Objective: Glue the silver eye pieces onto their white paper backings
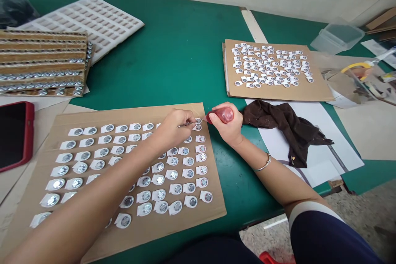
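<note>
A large cardboard sheet (198,210) lies in front of me, with rows of small round silver pieces on white tabs (175,207). Over its far right corner, my left hand (177,127) pinches a thin metal tool (185,124), its tip by a silver piece (198,121) in the last column. My right hand (228,126) is wrapped round a small red squeeze bottle (223,114), tilted with its nozzle pointing left at the same piece. The two hands are close but apart. My left forearm hides part of the rows.
A second cardboard sheet (315,89) with similar pieces lies back right. Beside my right hand is a dark brown cloth (287,121) on white paper. Corrugated strips (43,51) and a white slotted panel (102,20) lie back left, a red-cased phone (15,134) at far left.
</note>
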Motion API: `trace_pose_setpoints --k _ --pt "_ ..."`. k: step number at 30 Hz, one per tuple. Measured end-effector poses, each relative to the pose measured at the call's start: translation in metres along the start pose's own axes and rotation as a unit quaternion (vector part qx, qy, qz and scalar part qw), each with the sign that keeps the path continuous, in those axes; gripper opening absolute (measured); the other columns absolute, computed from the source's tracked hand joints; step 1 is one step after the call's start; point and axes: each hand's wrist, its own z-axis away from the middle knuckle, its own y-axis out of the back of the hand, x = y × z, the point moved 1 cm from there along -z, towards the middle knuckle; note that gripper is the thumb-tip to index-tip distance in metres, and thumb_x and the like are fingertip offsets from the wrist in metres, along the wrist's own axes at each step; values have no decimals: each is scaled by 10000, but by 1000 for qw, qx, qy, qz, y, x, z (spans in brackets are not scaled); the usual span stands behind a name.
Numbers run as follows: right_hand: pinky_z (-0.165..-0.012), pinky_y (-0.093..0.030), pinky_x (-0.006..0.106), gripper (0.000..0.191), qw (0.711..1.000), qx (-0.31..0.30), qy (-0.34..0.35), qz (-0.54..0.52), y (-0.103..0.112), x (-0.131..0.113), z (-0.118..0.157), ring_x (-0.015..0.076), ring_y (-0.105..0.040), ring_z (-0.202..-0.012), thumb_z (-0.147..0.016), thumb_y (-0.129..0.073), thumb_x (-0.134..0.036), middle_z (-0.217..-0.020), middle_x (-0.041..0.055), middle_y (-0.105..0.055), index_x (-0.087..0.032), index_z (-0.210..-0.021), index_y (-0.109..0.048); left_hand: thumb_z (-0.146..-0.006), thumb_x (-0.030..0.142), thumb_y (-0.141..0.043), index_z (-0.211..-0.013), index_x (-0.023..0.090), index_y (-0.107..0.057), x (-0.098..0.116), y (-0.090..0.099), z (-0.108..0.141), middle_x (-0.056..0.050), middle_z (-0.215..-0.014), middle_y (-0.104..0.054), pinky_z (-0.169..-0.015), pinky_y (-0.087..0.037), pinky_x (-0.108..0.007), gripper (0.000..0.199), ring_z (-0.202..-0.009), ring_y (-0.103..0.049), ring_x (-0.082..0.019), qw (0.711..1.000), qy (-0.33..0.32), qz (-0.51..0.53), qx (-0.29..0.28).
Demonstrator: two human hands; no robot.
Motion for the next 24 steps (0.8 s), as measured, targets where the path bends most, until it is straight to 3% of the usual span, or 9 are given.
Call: trace_pose_setpoints --k 24 --pt "-700 -506 352 231 998 -40 31 24 2 -5 5 169 -593 -740 -717 -677 -313 -801 31 -609 -208 -853 -522 -729 161 -509 -666 140 -608 13 4 0 -19 -624 -570 -521 -329 -240 119 -554 -473 -110 1000 -27 -11 -7"
